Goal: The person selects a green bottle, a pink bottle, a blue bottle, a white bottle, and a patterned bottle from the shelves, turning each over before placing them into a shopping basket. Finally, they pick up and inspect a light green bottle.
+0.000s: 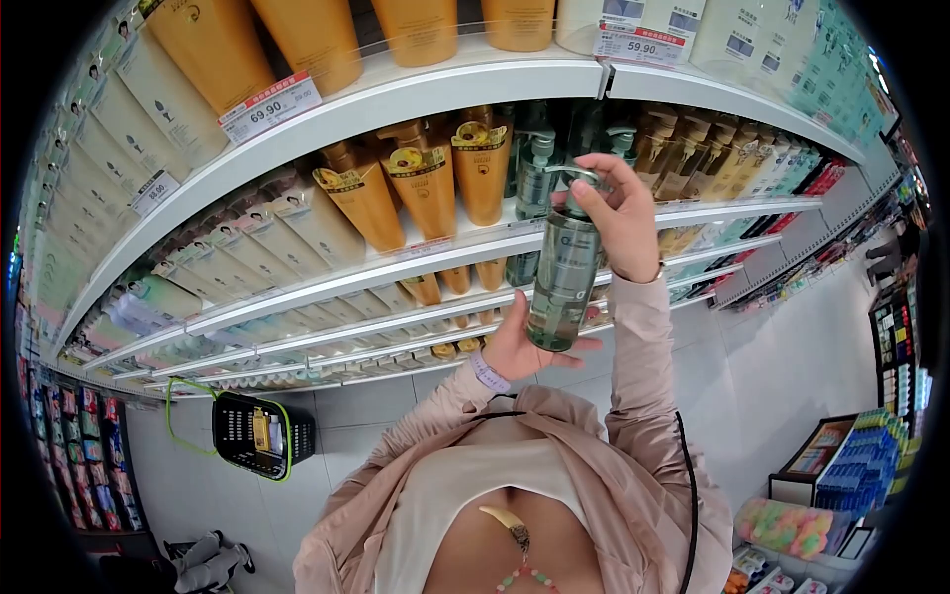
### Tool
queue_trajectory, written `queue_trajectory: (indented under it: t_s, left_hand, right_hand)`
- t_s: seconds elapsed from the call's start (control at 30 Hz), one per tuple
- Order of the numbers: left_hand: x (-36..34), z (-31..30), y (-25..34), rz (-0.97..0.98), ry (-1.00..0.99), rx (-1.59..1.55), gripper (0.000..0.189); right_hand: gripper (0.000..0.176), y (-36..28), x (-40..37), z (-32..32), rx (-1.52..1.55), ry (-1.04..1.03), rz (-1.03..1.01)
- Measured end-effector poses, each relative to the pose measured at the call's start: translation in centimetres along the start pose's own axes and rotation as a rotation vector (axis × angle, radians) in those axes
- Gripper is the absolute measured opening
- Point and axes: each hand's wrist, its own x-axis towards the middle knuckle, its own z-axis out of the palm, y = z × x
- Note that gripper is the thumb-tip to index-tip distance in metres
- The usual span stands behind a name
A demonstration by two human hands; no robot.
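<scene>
A tall, clear green pump bottle [565, 277] was held off the middle shelf [475, 251], just in front of its edge, pump end up and leaning so that its base pointed back toward the person. The right hand [628, 223] was pinching it high up, thumb and fingers closed around the pump and neck. The left hand [515, 342] was spread, its thumb raised on one side of the lower body and its fingers reaching behind and past the base; whether the palm pressed on the bottle could not be told.

On the middle shelf, directly behind the held bottle, stood similar green pump bottles [537, 163]. Orange bottles [421, 193] were to their left on that shelf, and amber pump bottles [683, 163] to their right. On the floor below and to the left of the middle shelf sat a black basket [305, 436] with a yellow package [262, 431] in it.

Held like this, the bottle seemed best served by a firm but light pinch at the neck, without pressing down on the pump, while the lower hand bore the weight under the base. Keeping the fingers off the front print would have left it readable, and a little room between the bottle and the middle shelf would have kept it from knocking its neighbours.
</scene>
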Motion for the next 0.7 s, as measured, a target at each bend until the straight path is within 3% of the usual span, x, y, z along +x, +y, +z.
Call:
queue_trajectory:
  t_s: [0.03, 0.1, 0.17, 0.2, 0.3, 0.7]
  left_hand:
    - [-0.4, -0.4, -0.7, -0.067, -0.045, -0.082, 0.069]
    - [-1.5, -2.1, -2.3, -0.023, 0.026, -0.157, 0.069]
    - [-2.4, -3.0, -2.7, -0.022, -0.034, -0.307, 0.069]
    - [-3.0, -3.0, -2.7, -0.015, 0.015, -0.286, 0.069]
    - [-4.2, -3.1, -2.6, 0.008, 0.064, -0.330, 0.069]
    - [-7.9, -5.3, -1.9, 0.024, 0.108, -0.398, 0.071]
  right_hand:
    - [0.029, 1.8, 0.1, 0.1, -0.035, 0.037, 0.038]
    - [0.025, 4.6, -0.5, 0.2, -0.066, 0.046, 0.019]
    - [0.035, 6.2, -1.9, 0.6, 0.283, 0.010, 0.304]
    - [0.043, 8.5, -2.5, 0.9, 0.439, -0.020, 0.332]
    - [0.045, 10.3, -3.9, 2.3, 0.680, -0.037, 0.478]
    - [0.044, 13.6, -5.2, 5.4, 0.676, -0.047, 0.544]
